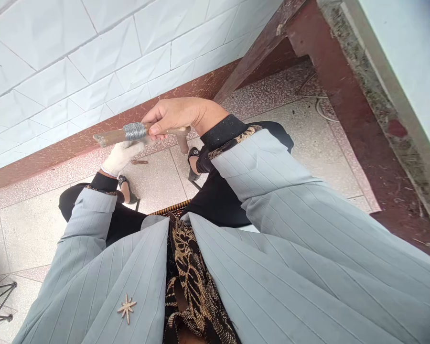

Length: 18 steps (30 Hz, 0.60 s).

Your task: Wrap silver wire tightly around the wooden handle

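Note:
A forked wooden stick [109,138] lies roughly level, with a short prong pointing down near its right end. Silvery wire [134,131] is wound in a tight coil around its middle. My bare right hand [181,114] grips the stick from above, just right of the coil, thumb on the near side. Under the coil is my left hand [120,157] in a white glove. Its fingers are drawn together and point right, close beneath the stick. Their tips are partly hidden, so what they pinch, if anything, does not show.
A white tiled wall [96,62] with a reddish skirting rises just ahead. To the right stands a dark red frame [347,105] with a pale top. A small brown piece [139,162] lies on the tiled floor [159,179] between my feet. Black folding legs [0,301] stand at lower left.

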### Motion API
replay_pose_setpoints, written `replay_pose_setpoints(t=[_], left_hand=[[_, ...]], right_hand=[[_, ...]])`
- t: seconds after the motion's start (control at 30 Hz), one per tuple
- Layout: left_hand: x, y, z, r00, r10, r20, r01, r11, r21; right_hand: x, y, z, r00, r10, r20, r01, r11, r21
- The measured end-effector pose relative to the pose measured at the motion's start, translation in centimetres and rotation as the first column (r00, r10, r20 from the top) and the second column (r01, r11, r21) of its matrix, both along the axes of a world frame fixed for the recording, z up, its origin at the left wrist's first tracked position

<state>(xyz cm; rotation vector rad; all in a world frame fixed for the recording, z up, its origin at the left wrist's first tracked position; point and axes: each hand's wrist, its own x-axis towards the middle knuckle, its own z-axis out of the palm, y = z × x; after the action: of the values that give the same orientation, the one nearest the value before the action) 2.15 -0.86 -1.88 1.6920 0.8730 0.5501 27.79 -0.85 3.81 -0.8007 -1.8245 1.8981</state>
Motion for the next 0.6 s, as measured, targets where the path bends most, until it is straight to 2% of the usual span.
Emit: replay_pose_setpoints(t=[0.1, 0.2, 0.27, 0.33, 0.4, 0.43, 0.47, 0.53, 0.6], left_hand=[[0.3, -0.2, 0.5, 0.994, 0.052, 0.096, -0.053, 0.998, 0.014], [0.5, -0.2, 1.6, 0.997, 0.072, 0.037, -0.073, 0.997, 0.035], [0.6, -0.2, 2.1, 0.998, 0.027, -0.056, -0.025, 0.999, 0.028], [0.6, -0.3, 2.4, 0.992, -0.030, -0.123, 0.028, 0.999, -0.016], [0.7, -0.5, 2.6, 0.984, -0.099, -0.151, 0.087, 0.993, -0.085], [0.7, -0.5, 2.7, 0.978, -0.133, -0.160, 0.116, 0.987, -0.111], [0.8, -0.6, 2.8, 0.973, -0.159, -0.170, 0.140, 0.983, -0.123], [0.7, -0.6, 3.1, 0.967, -0.178, -0.181, 0.160, 0.981, -0.111], [0.6, -0.6, 3.5, 0.972, -0.159, -0.173, 0.149, 0.986, -0.071]], right_hand=[[-0.1, 0.4, -0.6, 0.992, -0.063, -0.109, 0.065, 0.998, 0.012], [-0.4, 0.4, -0.7, 0.961, -0.241, -0.135, 0.236, 0.970, -0.050], [-0.9, 0.3, -0.5, 0.924, -0.376, -0.072, 0.367, 0.923, -0.115], [-1.2, 0.4, -0.3, 0.869, -0.495, 0.017, 0.493, 0.861, -0.128], [-1.4, 0.7, -0.2, 0.804, -0.574, 0.151, 0.585, 0.811, -0.032], [-1.4, 0.9, -0.2, 0.761, -0.599, 0.247, 0.603, 0.795, 0.069], [-1.3, 1.1, -0.2, 0.706, -0.615, 0.352, 0.587, 0.786, 0.196], [-1.1, 1.4, -0.6, 0.569, -0.615, 0.546, 0.437, 0.789, 0.433], [-1.2, 1.4, -1.2, 0.488, -0.575, 0.657, 0.256, 0.813, 0.523]])
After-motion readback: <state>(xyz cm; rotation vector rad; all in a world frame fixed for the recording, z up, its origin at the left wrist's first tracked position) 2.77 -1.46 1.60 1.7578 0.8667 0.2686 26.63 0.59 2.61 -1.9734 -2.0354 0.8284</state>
